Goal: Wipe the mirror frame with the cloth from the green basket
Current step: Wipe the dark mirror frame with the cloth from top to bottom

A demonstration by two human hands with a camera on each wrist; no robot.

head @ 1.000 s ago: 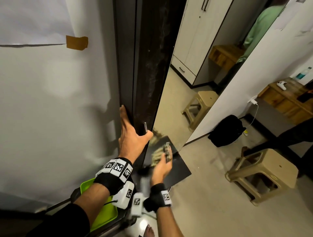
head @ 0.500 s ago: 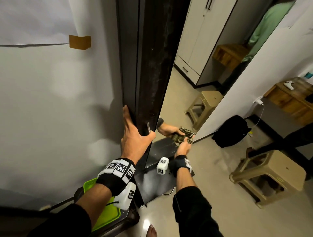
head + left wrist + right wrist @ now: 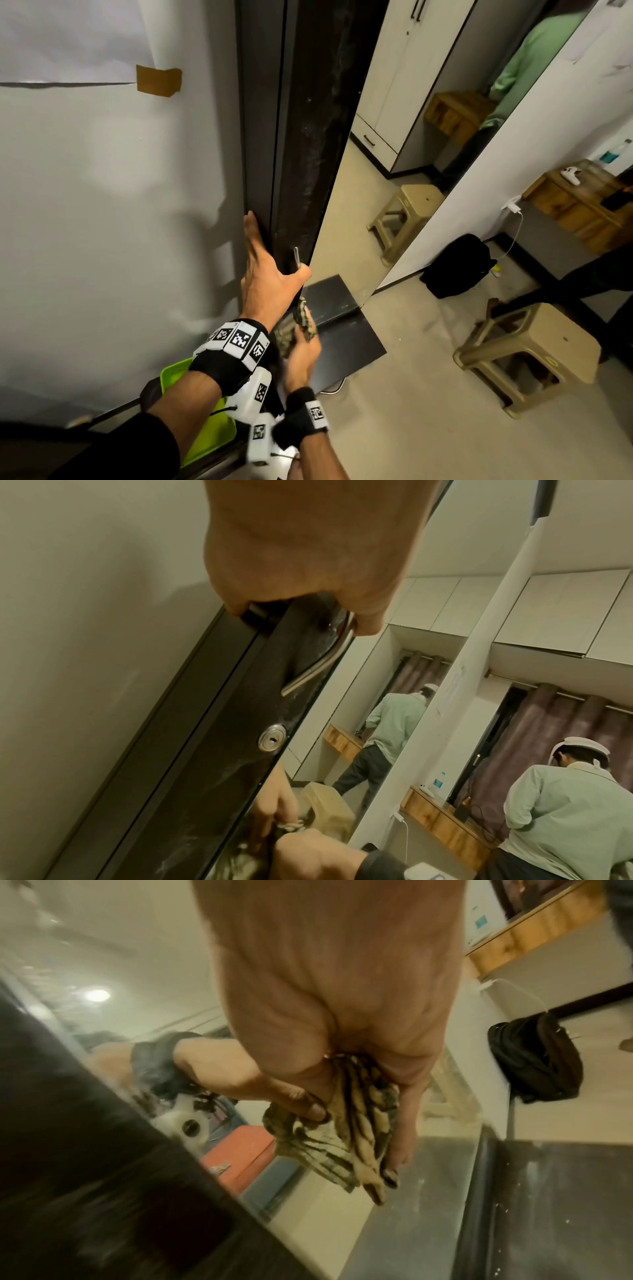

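Observation:
The tall dark mirror frame (image 3: 308,137) stands against the wall, with the mirror glass (image 3: 370,192) to its right. My left hand (image 3: 267,274) grips the frame's edge, thumb beside the metal handle (image 3: 318,666), fingers round the back edge. Below it my right hand (image 3: 301,356) holds a bunched striped cloth (image 3: 291,329) against the frame's lower part. The right wrist view shows the cloth (image 3: 346,1137) pinched between the thumb and fingers of my right hand (image 3: 342,988). The green basket (image 3: 212,435) sits under my left forearm, mostly hidden.
A keyhole lock (image 3: 271,736) sits in the frame below the handle. A dark panel (image 3: 349,339) lies at the mirror's foot. A beige stool (image 3: 527,356), a black backpack (image 3: 459,263) and a wooden shelf (image 3: 579,205) stand to the right. A person in a green shirt (image 3: 561,818) stands farther off.
My right hand with the cloth swept right to the mirror's bottom corner, then came back left onto the frame under my left hand. The left hand has kept its grip.

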